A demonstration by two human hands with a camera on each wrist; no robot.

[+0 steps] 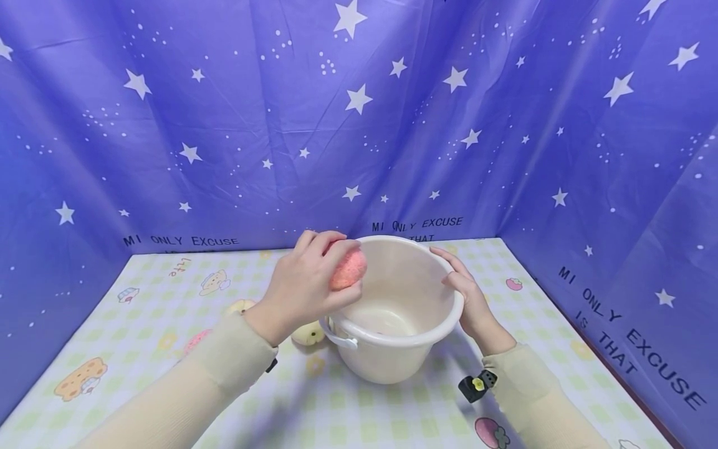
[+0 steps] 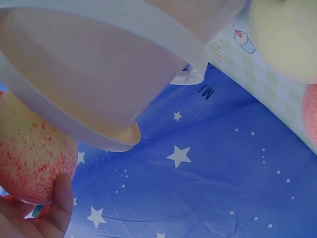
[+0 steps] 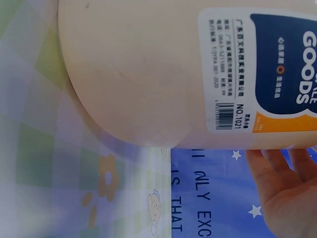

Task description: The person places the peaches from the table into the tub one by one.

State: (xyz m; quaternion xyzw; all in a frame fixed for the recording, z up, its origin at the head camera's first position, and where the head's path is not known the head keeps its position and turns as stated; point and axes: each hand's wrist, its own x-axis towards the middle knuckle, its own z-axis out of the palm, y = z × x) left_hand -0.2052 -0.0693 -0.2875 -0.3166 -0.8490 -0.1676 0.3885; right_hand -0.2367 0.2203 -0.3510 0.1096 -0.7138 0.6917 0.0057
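Observation:
An off-white plastic bucket point(image 1: 384, 362) stands upright on the table, its bare inner bottom partly in view. My left hand point(image 1: 305, 277) grips a pinkish peach point(image 1: 349, 269) at the bucket's left rim. The left wrist view shows that peach point(image 2: 34, 153) as pale yellow with red speckles, the thumb pressed to its side. On the other side, my right hand point(image 1: 475, 305) holds the bucket's right rim. Its fingers point(image 3: 270, 176) lie against the outer wall in the right wrist view, beside a printed label point(image 3: 233, 74).
A pale yellow fruit point(image 1: 308, 333) sits left of the bucket, and another point(image 1: 241, 306) is partly hidden behind my left wrist. A pink fruit point(image 1: 197, 340) shows beside the left sleeve. The bucket's handle point(image 1: 339, 340) hangs on its left side. A starry blue curtain point(image 1: 291, 125) backs the checked tablecloth point(image 1: 146, 330).

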